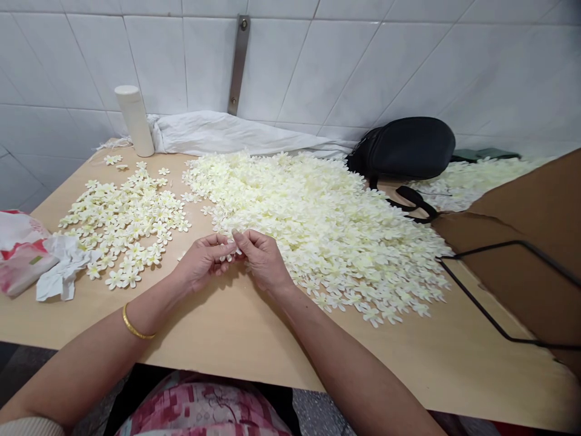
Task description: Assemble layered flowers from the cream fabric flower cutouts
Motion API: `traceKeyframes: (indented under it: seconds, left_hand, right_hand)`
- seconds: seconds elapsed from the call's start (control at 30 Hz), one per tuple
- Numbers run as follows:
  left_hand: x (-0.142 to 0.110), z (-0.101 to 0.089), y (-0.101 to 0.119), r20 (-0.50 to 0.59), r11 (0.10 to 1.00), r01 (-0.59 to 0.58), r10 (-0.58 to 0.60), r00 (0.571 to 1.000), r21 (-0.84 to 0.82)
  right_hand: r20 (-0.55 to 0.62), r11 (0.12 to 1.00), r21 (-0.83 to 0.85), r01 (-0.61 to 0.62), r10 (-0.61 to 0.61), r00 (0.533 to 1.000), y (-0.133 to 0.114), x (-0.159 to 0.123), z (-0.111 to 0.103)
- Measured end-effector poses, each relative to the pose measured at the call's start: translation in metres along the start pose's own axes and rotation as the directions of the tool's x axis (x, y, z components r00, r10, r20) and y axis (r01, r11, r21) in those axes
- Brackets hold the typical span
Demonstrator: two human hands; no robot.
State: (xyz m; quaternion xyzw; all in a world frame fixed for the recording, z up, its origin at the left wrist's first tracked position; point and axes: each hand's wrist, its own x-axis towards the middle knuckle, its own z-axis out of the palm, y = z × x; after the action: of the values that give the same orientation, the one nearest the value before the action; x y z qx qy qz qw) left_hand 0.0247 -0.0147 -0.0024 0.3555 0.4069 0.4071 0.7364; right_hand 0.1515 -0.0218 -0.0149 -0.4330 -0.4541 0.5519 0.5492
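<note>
My left hand (204, 260) and my right hand (263, 257) meet above the table, fingertips pinched together on a small white artificial flower (229, 257). Part of that flower is hidden behind the fingers. Just beyond my right hand spreads a large heap of cream-white artificial flowers (308, 212), reaching to the right. On the left, past my left hand, lies a smaller, looser pile of similar flowers (131, 212) with yellow centres. A gold bracelet (131, 324) circles my left wrist.
A white bottle (136, 121) stands by the tiled wall beside a white cloth (218, 133). A black bag (408, 148) rests behind the large heap. Cardboard (526, 242) and a black metal frame (490, 318) occupy the right. Crumpled paper (63, 266) and a red-white packet (20, 251) lie left.
</note>
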Motion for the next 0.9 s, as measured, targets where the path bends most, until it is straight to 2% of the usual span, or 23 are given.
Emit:
traceKeyframes:
  seconds: [0.13,0.23,0.37,0.5,0.6,0.73,0.8,0.9]
  left_hand:
    - [-0.002,-0.002,0.001,-0.051,0.993,-0.056,0.061,0.997,0.099]
    - [-0.001,-0.003,0.002,-0.079,0.988,-0.082,0.092,0.993,0.129]
    - [-0.001,-0.003,0.002,-0.054,0.989,-0.076,0.084,0.995,0.127]
    - [-0.001,-0.004,0.006,-0.091,0.993,-0.038,0.049,0.995,0.114]
    - [0.000,-0.006,0.009,-0.126,0.990,-0.034,0.052,0.991,0.138]
    - [0.000,-0.005,0.012,-0.131,0.987,-0.013,0.034,0.991,0.159]
    - [-0.001,-0.003,0.013,-0.132,0.990,0.003,0.016,0.991,0.140]
    - [-0.002,-0.001,0.015,-0.101,0.997,0.008,-0.001,0.995,0.076]
  right_hand:
    - [0.022,0.999,0.015,-0.045,0.044,0.999,0.001,0.000,-0.002]
    - [-0.005,0.999,-0.032,-0.016,0.016,1.000,0.003,0.003,-0.005]
    - [-0.012,0.952,-0.268,0.147,-0.156,0.988,-0.001,0.002,-0.006]
    - [-0.106,0.809,-0.513,0.286,-0.391,0.914,-0.018,0.001,-0.015]
    - [-0.235,0.760,-0.587,0.279,-0.490,0.839,-0.035,0.006,-0.039]
    - [-0.415,0.803,-0.561,0.203,-0.485,0.770,-0.051,0.019,-0.085]
    - [-0.484,0.860,-0.486,0.155,-0.412,0.772,-0.054,0.030,-0.103]
    - [-0.500,0.874,-0.479,0.087,-0.353,0.791,-0.052,0.047,-0.119]
